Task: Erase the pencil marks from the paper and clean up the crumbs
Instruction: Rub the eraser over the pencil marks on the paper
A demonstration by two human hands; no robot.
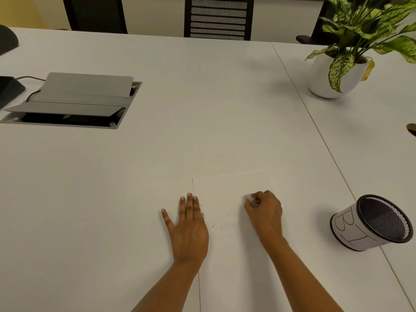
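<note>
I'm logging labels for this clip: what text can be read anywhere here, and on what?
"BI" - hand-drawn on the paper label around the mesh cup; any further letters wrap out of sight.
Pencil marks on the paper: too faint to read.
Eraser: no print shows.
Nothing else bears text.

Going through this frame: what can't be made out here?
Head view:
Eraser: mostly hidden inside the right hand.
Pencil marks: too faint and small to read.
Paper: near edge cut off by the frame's bottom.
Mesh cup: its label wraps out of sight.
</note>
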